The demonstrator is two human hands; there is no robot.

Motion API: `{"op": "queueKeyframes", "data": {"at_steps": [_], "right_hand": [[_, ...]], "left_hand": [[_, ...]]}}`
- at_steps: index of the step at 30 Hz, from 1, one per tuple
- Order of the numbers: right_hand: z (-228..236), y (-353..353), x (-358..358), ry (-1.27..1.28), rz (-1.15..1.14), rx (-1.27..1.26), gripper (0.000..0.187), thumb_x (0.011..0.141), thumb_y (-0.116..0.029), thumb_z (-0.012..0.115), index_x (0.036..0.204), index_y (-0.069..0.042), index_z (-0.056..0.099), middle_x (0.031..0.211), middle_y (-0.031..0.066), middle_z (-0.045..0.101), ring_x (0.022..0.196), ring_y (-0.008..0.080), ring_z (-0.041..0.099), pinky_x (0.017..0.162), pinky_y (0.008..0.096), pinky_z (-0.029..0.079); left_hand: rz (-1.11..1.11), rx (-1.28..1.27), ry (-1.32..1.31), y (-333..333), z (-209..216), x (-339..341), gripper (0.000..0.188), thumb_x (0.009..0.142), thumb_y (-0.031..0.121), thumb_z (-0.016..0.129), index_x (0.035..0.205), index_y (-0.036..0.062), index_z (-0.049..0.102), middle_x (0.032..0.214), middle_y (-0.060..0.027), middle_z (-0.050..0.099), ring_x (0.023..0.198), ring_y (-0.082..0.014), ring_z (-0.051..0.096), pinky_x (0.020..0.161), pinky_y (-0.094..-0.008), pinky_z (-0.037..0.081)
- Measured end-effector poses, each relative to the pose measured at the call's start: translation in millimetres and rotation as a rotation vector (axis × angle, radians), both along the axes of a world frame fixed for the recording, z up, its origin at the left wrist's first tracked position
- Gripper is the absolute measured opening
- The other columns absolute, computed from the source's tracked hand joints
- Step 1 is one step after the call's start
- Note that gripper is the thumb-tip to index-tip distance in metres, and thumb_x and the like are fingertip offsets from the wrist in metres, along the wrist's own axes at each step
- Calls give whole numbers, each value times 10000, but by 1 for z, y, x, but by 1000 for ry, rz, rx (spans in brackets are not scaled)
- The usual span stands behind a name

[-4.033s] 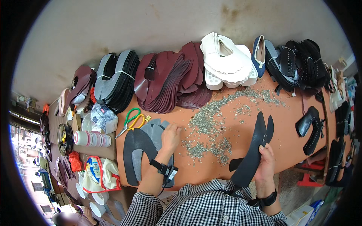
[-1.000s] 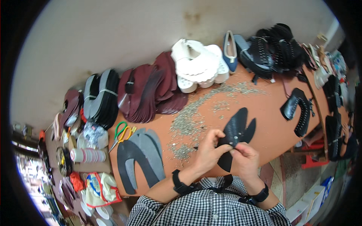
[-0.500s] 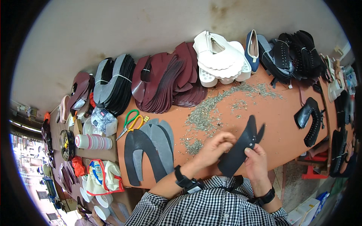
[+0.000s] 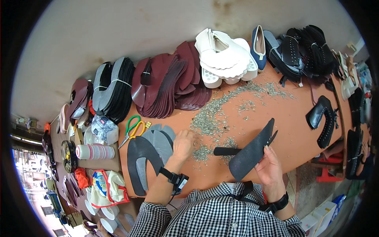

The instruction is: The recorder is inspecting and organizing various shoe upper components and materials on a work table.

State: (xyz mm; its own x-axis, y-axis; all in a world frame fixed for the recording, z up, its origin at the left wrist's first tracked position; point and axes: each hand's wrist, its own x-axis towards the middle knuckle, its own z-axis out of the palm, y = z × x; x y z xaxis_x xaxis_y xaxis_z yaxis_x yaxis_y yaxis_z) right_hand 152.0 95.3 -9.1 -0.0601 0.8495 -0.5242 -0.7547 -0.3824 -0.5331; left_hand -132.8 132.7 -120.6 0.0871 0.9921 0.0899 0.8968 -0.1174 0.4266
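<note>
My right hand (image 4: 269,166) grips a black shoe upper piece (image 4: 251,155) by its edge, thumb on top, holding it over the table in front of me. A narrow black strip (image 4: 226,151) sticks out to the left from behind it. My left hand (image 4: 184,144) is closed, its fingers curled in at the left edge of scattered small metal studs (image 4: 209,120). Whatever lies in its fingertips is hidden. Beside that hand, black and grey U-shaped upper pieces (image 4: 142,152) overlap on the orange table (image 4: 292,134).
Green- and yellow-handled scissors (image 4: 133,128) lie at left. Along the wall stand maroon stacks (image 4: 156,87), grey-black stacks (image 4: 113,89), white uppers (image 4: 223,55), a blue shoe (image 4: 259,49) and black studded bundles (image 4: 304,45). A studded black upper (image 4: 324,122) rests at right.
My left hand has left the black upper piece and moved left to the studs' edge. My right hand still holds the piece, now tilted, with a narrow strip showing on its left.
</note>
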Motion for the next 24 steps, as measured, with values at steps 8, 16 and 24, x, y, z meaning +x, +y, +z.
{"op": "queueKeyframes", "data": {"at_steps": [8,16,24], "right_hand": [[8,-1,1,-2,16,66,172,811,-4,540,975,-57,546,946,52,620,871,161,598,777,335,499],[16,-4,-8,-57,33,115,156,820,23,543,956,-52,547,883,38,612,813,143,598,716,301,514],[22,-10,-20,-267,57,232,179,813,43,552,984,-6,566,905,56,604,779,111,576,704,253,496]], "left_hand": [[-129,149,160,-3,-2,-3,145,736,73,570,867,15,551,830,-134,532,798,-311,532,657,-387,451],[-101,205,-277,-8,40,25,75,743,32,569,786,22,508,830,-120,495,773,-268,503,675,-359,422],[-396,346,-698,-20,136,118,128,709,-2,611,765,42,504,832,-83,463,777,-227,463,700,-321,383]]}}
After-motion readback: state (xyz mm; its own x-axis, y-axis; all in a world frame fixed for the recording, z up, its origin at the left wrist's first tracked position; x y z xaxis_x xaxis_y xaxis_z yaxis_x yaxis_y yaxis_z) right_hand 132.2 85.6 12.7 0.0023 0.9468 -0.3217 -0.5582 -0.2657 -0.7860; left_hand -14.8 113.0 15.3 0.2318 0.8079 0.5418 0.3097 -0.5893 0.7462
